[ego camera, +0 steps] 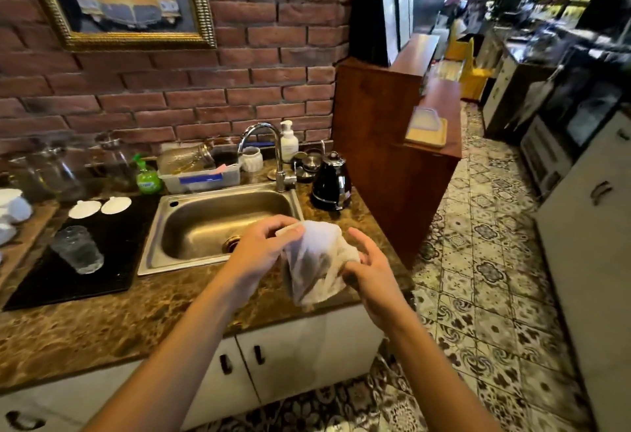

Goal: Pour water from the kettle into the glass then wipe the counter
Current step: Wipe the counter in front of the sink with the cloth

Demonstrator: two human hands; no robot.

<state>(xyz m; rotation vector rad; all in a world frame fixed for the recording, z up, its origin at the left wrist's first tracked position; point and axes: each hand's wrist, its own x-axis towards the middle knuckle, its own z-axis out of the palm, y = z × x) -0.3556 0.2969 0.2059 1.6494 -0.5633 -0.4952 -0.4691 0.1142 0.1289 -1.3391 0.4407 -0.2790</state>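
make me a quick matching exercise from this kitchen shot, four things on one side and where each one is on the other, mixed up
Things:
1. kettle
2. glass
3. cloth
4. green bottle

Places:
A. on the black mat, left of the sink
B. held in the left hand and right hand
C. on the counter, right of the sink
D. behind the sink's left corner

Pairs: 1-C, 2-A, 3-B, 4-D

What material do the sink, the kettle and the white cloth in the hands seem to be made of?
The sink looks like brushed stainless steel: grey, dull sheen, soft reflections. The kettle has a glossy black body, perhaps enamelled metal or plastic, with a shiny chrome-like lid; I cannot tell which. The white cloth looks like thin woven fabric: it folds limply and seems partly see-through.
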